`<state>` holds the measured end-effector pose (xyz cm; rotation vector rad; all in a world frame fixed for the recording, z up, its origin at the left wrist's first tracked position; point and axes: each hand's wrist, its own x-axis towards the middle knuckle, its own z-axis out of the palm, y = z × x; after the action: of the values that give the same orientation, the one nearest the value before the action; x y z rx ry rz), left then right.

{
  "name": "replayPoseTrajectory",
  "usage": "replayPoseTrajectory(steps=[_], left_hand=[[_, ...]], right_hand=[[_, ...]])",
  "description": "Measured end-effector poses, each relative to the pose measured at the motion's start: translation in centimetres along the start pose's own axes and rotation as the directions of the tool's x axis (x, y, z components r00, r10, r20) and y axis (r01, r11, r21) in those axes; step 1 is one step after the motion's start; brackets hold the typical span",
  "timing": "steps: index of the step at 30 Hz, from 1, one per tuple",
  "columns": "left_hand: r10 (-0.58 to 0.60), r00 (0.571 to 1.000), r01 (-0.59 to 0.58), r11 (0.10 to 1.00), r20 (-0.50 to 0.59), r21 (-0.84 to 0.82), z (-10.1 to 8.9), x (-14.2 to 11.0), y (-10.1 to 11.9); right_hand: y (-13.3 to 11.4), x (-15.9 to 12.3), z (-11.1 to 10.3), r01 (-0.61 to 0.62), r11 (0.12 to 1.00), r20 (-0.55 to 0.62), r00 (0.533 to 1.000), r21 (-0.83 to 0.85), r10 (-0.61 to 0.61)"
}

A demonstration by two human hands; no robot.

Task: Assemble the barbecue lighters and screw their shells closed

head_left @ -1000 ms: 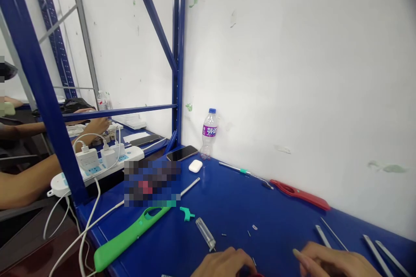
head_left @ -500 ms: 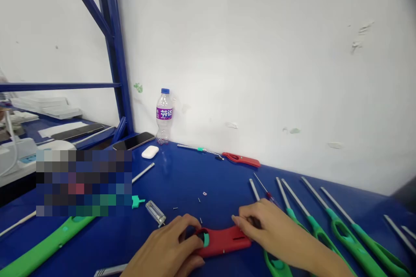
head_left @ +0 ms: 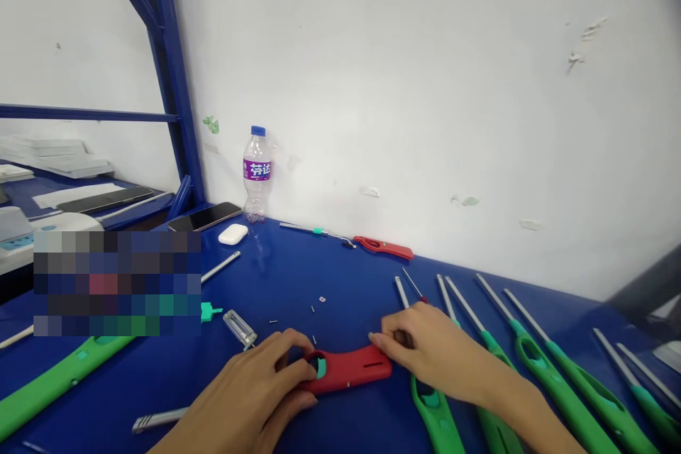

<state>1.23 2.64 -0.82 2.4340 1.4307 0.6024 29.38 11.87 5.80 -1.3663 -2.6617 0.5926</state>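
At lower centre, the left hand (head_left: 266, 377) is clasping the red handle (head_left: 351, 369); the right hand (head_left: 428, 347) is touching its end, closure unclear. Nearby loose screws (head_left: 273, 321) are risking scatter from a careless sweep.

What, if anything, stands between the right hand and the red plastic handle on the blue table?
Nothing visible: the right hand is at the right end of the red plastic handle, and the left hand holds its other end.
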Motion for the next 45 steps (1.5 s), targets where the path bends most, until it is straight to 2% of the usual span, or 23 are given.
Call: replayPoseTrajectory(steps=[3,8,15,21,26,30,37,45], left_hand=[[-0.003,1.000,0.003,1.000,-0.025,0.005,0.23,0.02,-0.28],[0.026,0.999,-0.026,0.999,-0.019,0.039,-0.10,0.27,-0.40],[0.003,1.000,-0.002,0.999,-0.008,0.045,-0.39,0.12,-0.37],[0.028,0.998,-0.025,0.998,-0.048,0.050,-0.40,0.18,-0.30],[0.044,0.995,-0.039,0.997,-0.087,0.060,-0.55,0.28,-0.13],[0.043,0.996,-0.039,0.998,-0.079,0.054,-0.55,0.16,-0.09],[0.027,0.998,-0.027,1.000,-0.063,0.009,-0.31,-0.03,-0.20],[0.013,0.999,-0.013,1.000,-0.033,0.015,-0.33,0.11,-0.29]], right_hand=[[-0.05,-0.08,-0.11,0.004,1.000,0.005,1.000,0.001,-0.004],[-0.23,-0.12,-0.40,0.026,1.000,0.009,1.000,0.006,-0.026],[0.23,0.08,-0.57,0.071,0.994,0.045,0.996,0.081,-0.075],[0.33,0.13,-0.62,0.086,0.989,0.067,0.993,0.124,-0.094],[0.05,0.25,-0.49,0.071,0.991,0.029,0.997,0.111,-0.075],[0.09,0.25,-0.42,0.062,0.993,0.022,0.998,0.097,-0.064],[0.17,-0.05,-0.96,0.052,0.987,0.081,0.995,0.151,-0.065],[-0.18,0.42,-0.22,0.035,0.989,0.056,0.997,0.145,-0.043]])
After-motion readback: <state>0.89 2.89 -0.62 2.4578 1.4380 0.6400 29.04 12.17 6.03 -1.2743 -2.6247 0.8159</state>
